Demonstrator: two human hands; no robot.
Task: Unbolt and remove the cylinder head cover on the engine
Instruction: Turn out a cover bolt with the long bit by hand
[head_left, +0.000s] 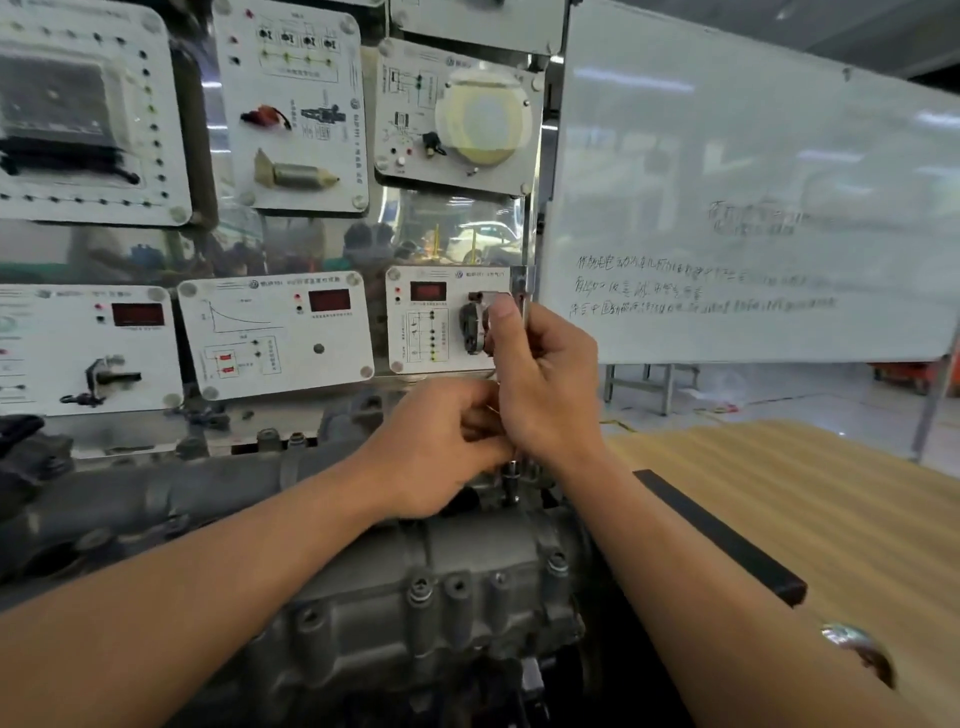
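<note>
The grey cylinder head cover (467, 566) lies across the lower middle of the view, with several bolts (420, 592) along its near edge. At its far end, a slim metal wrench (525, 306) stands upright on a small socket (513, 475) seated on a bolt. My right hand (545, 379) is wrapped around the wrench shaft, thumb pointing up. My left hand (441, 441) is curled beside it, fingers pinched around the lower shaft just above the socket. The bolt head under the socket is hidden.
A clear panel with white instrument boards (275, 338) stands right behind the engine. A whiteboard (753, 208) with handwriting is at the right. A wooden tabletop (831, 519) with a black bar (722, 535) lies to the right of the engine.
</note>
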